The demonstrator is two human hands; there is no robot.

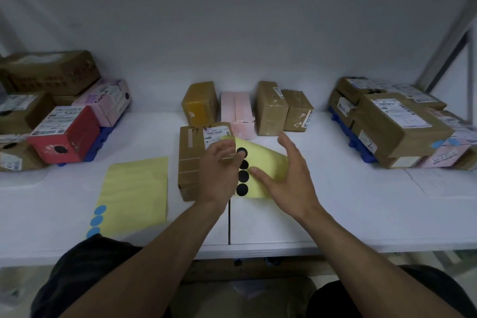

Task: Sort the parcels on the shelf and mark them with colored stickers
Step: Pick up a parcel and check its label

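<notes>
1. Nearest on the white shelf (335,201), to the left, a yellow sheet (134,193) lies flat with blue stickers (99,210) down its edge, parked within reach for parcels of the other group.
2. The left hand (219,173) has its fingers curled, thumb and fingertip meeting on the top black sticker (242,153), probably to peel it off.
3. The right hand (291,181) is spread wide with its fingers nearly straight. Its thumb lies on the second yellow sheet (268,160), steadying it so the sticker can lift; I cannot tell whether the fingers reach behind the sheet.
4. Just behind the left hand stands the brown box (192,162), pulled forward of the rest with its label (216,134) up, so it is likely the parcel being marked.
5. Further back, four parcels stand side by side in a row (237,108) with no dots visible, apparently still waiting.
6. At the sides, well apart, are the sorted piles. The left pile includes a red box (64,134) that carries a black dot, and the right pile (397,126) shows blue dots.
</notes>
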